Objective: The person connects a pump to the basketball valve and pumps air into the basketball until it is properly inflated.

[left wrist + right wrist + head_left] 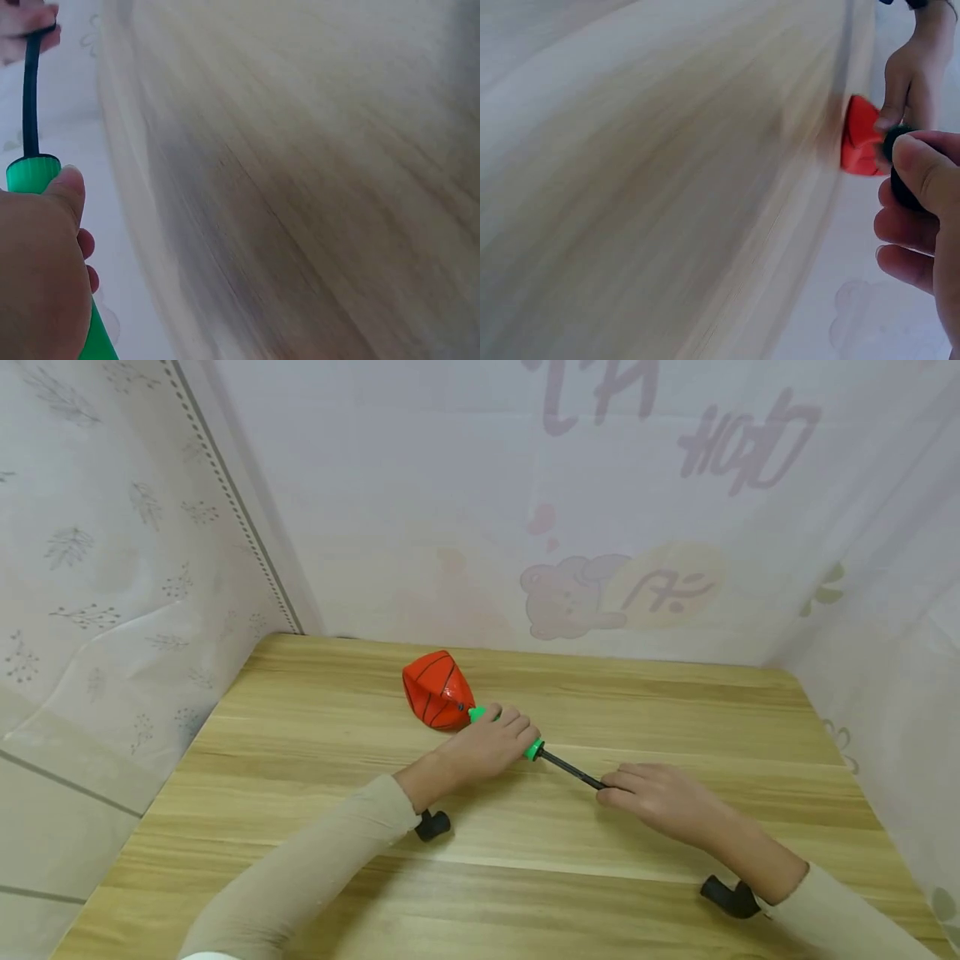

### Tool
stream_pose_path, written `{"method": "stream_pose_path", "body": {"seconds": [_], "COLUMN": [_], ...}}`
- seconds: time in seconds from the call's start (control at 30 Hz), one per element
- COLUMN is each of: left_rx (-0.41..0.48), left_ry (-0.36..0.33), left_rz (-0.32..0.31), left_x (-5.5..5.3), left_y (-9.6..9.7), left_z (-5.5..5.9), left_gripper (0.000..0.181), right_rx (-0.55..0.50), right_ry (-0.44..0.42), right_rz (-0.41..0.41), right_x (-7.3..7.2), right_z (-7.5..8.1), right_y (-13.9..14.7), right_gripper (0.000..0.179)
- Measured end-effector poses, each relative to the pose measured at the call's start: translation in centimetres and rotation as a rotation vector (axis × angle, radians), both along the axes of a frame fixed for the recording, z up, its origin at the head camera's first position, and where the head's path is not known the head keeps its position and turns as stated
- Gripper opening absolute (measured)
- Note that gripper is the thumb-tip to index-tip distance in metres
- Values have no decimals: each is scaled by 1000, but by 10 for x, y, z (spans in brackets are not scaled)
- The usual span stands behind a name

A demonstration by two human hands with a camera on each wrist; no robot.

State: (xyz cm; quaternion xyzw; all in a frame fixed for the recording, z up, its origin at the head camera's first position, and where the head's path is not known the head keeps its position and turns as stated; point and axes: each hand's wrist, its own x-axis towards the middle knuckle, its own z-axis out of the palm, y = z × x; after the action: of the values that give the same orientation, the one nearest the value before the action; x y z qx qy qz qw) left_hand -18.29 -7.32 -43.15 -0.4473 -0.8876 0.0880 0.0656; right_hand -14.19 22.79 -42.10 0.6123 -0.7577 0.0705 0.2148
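Item qty per head view: 1 green pump w/ 1 blk rod, 1 red ball, 1 table, 1 L hand, 1 R hand, 2 beige sleeves, 2 blk wrist fittings, 1 printed bear.

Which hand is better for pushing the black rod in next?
Probably the right hand: it holds the handle at the rod's end. The left hand grips the green pump beside the red ball.

Ball on the table, at the far left end of the pump, backdrop behind
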Motion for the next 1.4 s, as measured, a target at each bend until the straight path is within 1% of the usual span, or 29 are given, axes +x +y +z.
{"method": "stream_pose_path", "body": {"seconds": [0.07, 0.13, 0.2, 0.23, 0.3, 0.33, 0.4, 0.53, 0.67, 0.73, 0.83, 0.9, 0.97, 1.0, 1.07, 1.13, 1.23, 1.33, 1.4], "left_rx": [-8, -3, 0, 0, 2, 6, 7, 5, 4, 9, 25, 24, 26, 24, 20, 16, 2, -18, -31], "left_ry": [3, -3, -9, -8, 3, 9, 20, 4, -1, 1, -10, -11, -8, -4, 5, 10, 7, 5, 8], "left_rz": [5, 10, 24, 28, 30, 27, 22, 23, 12, -3, -21, -30, -37, -39, -40, -37, -26, -21, -14], "left_x": [1, 1, 2, 2, 3, 3, 3, 3, 2, 1, 1, 0, 0, -1, -1, -1, 0, 2, 4], "left_y": [2, 4, 5, 5, 4, 4, 3, 0, -5, -6, -7, -7, -7, -7, -7, -7, -5, -3, -2], "left_z": [0, 1, 1, 1, 1, 2, 2, 3, 4, 4, 1, 0, 0, 0, 0, 1, 0, -1, -2], "left_gripper": [25, 26, 28, 28, 29, 29, 29, 27, 22, 20, 18, 18, 19, 19, 19, 18, 18, 21, 22], "right_rx": [8, 8, 11, 17, 37, 48, 65, 58, 32, 28, 48, 60, 64, 58, 33, 8, -16, -4, 12], "right_ry": [-4, -14, -24, -28, -29, -31, -37, -44, -34, -25, -37, -37, -34, -24, -5, 8, 17, 17, 2], "right_rz": [-2, 3, 7, 5, -3, -10, -25, -39, -19, -9, -6, -4, -10, -11, -11, -8, 1, 0, -2], "right_x": [-4, -11, -18, -21, -27, -29, -33, -36, -32, -27, -16, -7, 0, 3, 8, 10, 11, 7, 3], "right_z": [0, 1, 2, 3, 4, 5, 4, 0, -2, -2, 0, 1, 2, 3, 3, 3, 1, -3, -6], "right_y": [-8, -16, -25, -30, -39, -44, -53, -62, -55, -47, -32, -22, -13, -8, -1, 4, 5, 1, -5], "right_gripper": [48, 32, 12, 7, 21, 24, 26, 24, 27, 28, 30, 24, 8, 14, 36, 50, 50, 50, 50]}}
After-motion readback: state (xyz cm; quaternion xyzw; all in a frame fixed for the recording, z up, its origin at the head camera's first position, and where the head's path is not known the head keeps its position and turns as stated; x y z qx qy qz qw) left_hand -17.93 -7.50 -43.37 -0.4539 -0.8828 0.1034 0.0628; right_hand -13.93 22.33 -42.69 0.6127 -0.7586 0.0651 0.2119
